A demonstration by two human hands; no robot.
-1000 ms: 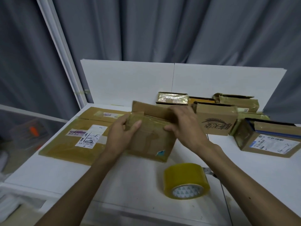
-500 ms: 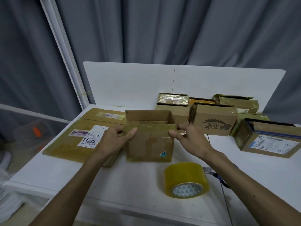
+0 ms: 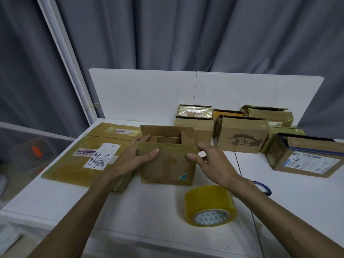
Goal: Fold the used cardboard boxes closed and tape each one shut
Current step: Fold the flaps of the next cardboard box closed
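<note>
Centrally on the white worktop (image 3: 130, 211) stands one small brown cardboard box (image 3: 167, 164), upright, its top open with the flaps standing up and old tape patches on its front wall. One left hand (image 3: 134, 159) grips its upper left corner, the thumb lying across the front wall and the fingers hooked over the left rim. One right hand (image 3: 214, 164) is spread at the upper right corner: the thumb tip touches the front wall by its right edge and the fairly straight fingers reach round the corner, though I cannot tell whether they press the side. One roll of yellowish clear packing tape (image 3: 208, 200) lies tilted on the worktop just in front of the box and to its right, below the right wrist. One blue loop, seemingly a scissors handle (image 3: 264, 187), shows behind the right forearm; the rest is hidden. Left of the box lie two flattened cardboard cartons, the nearer one (image 3: 65, 168) bearing white shipping labels, the farther one (image 3: 111, 131) behind it. At the back right stands a cluster of about seven used boxes, stacked closely enough that the count is uncertain; among them are one with a black printed emblem (image 3: 242, 138) and one larger box with a blue-edged label (image 3: 307, 162) at the far right. Two white panels (image 3: 149, 94) stand side by side behind the worktop, before a grey curtain (image 3: 186, 34).
</note>
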